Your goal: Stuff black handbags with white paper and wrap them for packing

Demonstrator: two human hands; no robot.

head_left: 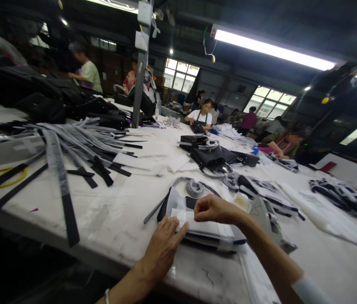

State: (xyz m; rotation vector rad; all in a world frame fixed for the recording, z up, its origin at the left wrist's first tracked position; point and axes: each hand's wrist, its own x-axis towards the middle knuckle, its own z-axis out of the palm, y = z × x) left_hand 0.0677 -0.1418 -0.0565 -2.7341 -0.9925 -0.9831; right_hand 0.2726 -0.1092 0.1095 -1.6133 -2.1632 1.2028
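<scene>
On the near side of the table (121,223), directly below my head camera, lay the pack (213,230): black material under pale wrapping, set flat. A white sheet (181,214) covered part of its top. My left hand (167,236) lay over the pack's near left part, fingers extended and fingertips on the sheet; it gripped nothing that I could see. My right hand (213,209) was bent over the top, thumb and fingers curled together. I could not tell whether a fold was pinched between them. The hands were near each other but apart.

I judged the step to be smoothing and closing the wrapping. Correct execution called for three points. First, the left fingers had to bear evenly, so that the sheet did not creep. Second, the right hand had to work outward from the left fingertips, keeping the layer taut without tearing it. Third, the coil (195,188) at the far edge needed clearance, since a snag there could have dragged the wrapping askew.

Loose straps (70,215) lay well to the left, and a black bag (213,157) lay beyond the coil. Neither obstructed the hands.
</scene>
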